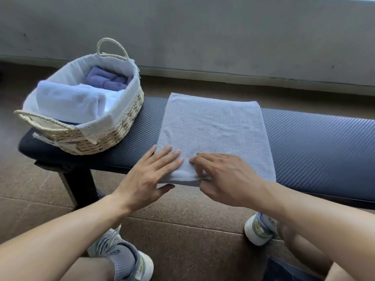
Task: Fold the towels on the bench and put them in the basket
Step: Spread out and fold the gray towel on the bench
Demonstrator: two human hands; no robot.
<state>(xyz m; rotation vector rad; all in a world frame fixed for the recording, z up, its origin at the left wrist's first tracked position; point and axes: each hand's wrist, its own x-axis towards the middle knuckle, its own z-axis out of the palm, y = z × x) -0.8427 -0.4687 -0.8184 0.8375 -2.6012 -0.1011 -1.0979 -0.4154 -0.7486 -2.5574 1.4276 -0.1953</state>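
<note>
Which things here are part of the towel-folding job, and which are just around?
Job: grey towel, bench, basket, white towel and purple towel in it, left hand, right hand.

Around: shoes, floor, wall.

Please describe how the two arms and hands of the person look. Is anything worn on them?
Both forearms are bare up to the picture's edge: no sleeves show. The left hand and the right hand wear no gloves, and no rings, watch or bracelet can be seen. The visible fingernails are short and unpainted.
</note>
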